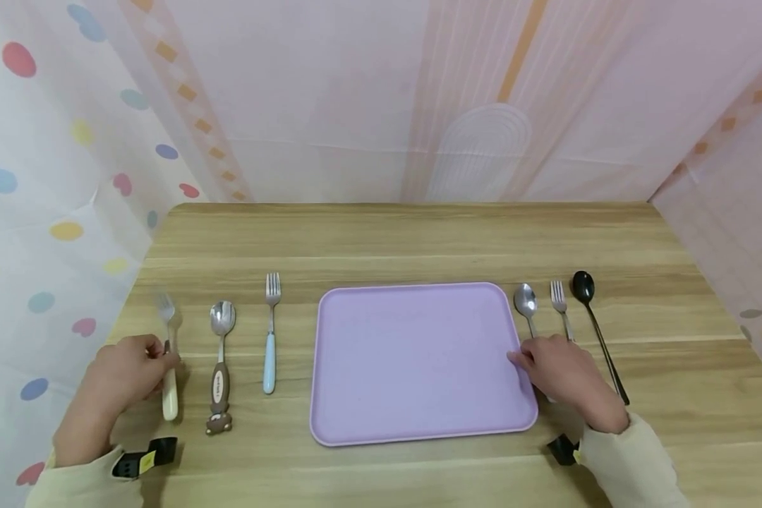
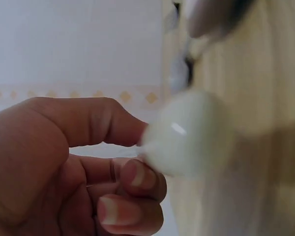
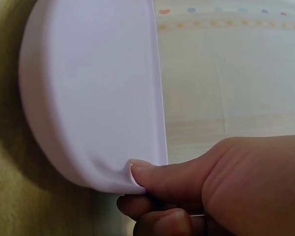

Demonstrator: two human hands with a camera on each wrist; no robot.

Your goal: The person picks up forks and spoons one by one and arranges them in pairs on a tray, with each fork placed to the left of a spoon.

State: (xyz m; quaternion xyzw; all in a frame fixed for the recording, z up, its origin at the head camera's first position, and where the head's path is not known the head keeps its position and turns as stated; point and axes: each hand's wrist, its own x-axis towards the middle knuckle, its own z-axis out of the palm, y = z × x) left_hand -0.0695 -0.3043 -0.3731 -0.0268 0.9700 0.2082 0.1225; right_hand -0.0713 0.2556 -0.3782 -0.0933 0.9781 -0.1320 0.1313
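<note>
At the left of the table my left hand (image 1: pixel 123 370) pinches a fork with a cream handle (image 1: pixel 169 396) between thumb and fingers. Its tines point away from me. In the left wrist view the rounded handle end (image 2: pixel 187 135) looms large and blurred beside the fingertips. A lilac rectangular tray (image 1: pixel 419 360) lies in the middle of the table. My right hand (image 1: pixel 561 370) grips its right edge, thumb on the inner side of the rim and fingers curled beneath, as the right wrist view shows on the tray (image 3: pixel 98 83).
Between the left hand and the tray lie a spoon with a brown bear handle (image 1: pixel 220 384) and a blue-handled fork (image 1: pixel 269 360). To the tray's right are a metal spoon (image 1: pixel 525 300), a small fork (image 1: pixel 559 296) partly behind the right hand, and a long black spoon (image 1: pixel 600 331).
</note>
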